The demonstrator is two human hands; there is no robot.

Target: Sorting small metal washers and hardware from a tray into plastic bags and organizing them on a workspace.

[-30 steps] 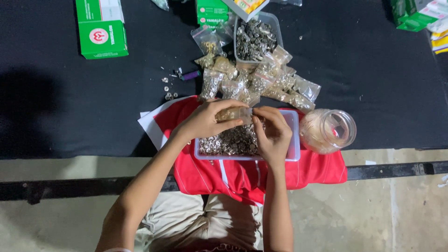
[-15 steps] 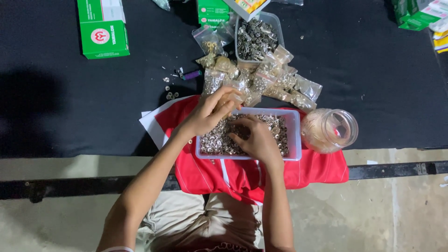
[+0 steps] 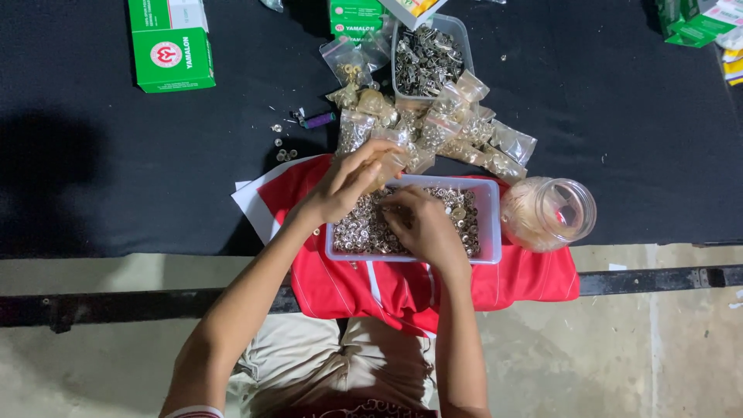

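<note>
We are working in the shallow clear tray (image 3: 487,224) of small silver metal rings, which is sitting on a red cloth (image 3: 534,279) at the near edge of the black table (image 3: 116,178). Our right hand (image 3: 424,229) is lying palm-down in the rings, fingers curled into the heap; whether it is pinching any pieces we cannot tell, because the back of the hand is covering them. Our left hand (image 3: 350,179) is hovering over the far left corner of the tray, fingers drawn together around a small clear bag (image 3: 398,161), which it is holding just above the rim.

To do this step well, in our judgement, we are keeping the bag mouth over the tray so that loose rings are falling back into it, and we are gathering small pinches rather than large scoops.

Just beyond the tray, a pile of filled small bags (image 3: 464,131) is lying against a second clear tub of darker metal parts (image 3: 428,56). A clear jar (image 3: 551,214) is lying on its side, touching the tray's right end. A few loose fasteners (image 3: 285,153) and a green carton (image 3: 170,45) are lying farther left.
</note>
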